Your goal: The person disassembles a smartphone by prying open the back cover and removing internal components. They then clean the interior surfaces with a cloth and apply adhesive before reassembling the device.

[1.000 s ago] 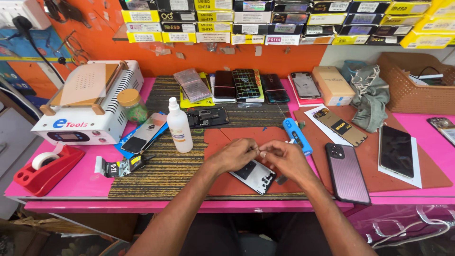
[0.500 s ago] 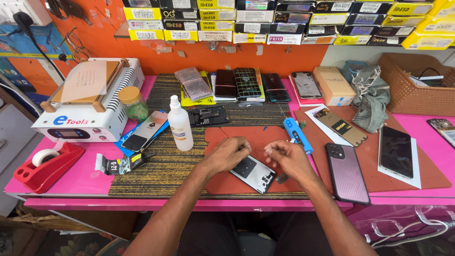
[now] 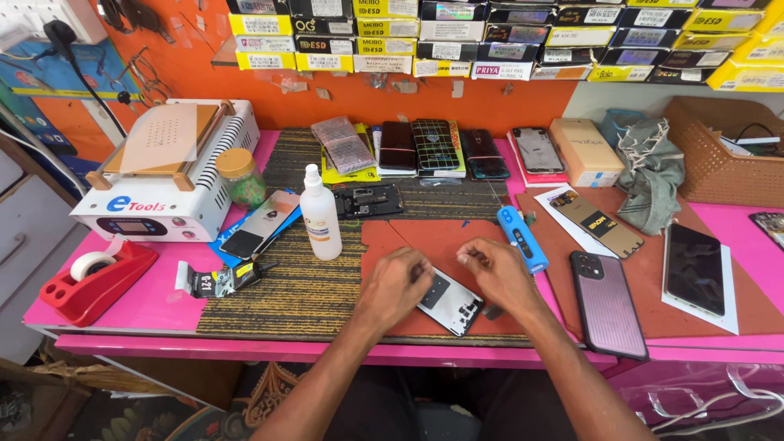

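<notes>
Bench: pink worktable sitting under an orange wall; brown mat lying lower centre
Phone: opened phone frame lying tilted on that mat, lower centre
Left hand: fingers curling shut, pinning the frame's left edge
Right hand: fingertips pinching closed over its upper right corner
Nearby: white spray bottle standing left of centre; blue tool lying just right of the hands

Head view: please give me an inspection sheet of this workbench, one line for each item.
Surface: pink bench with striped mat and red-brown mat.
Job's things: opened phone lying flat between the hands.
Clutter: spray bottle, blue tool, tape dispenser, glue tube, heating machine, row of phones, basket.
Grippers: left hand and right hand rest on the phone.
Cables: black cable at the wall.
Surroundings: boxes on an orange wall.
</notes>
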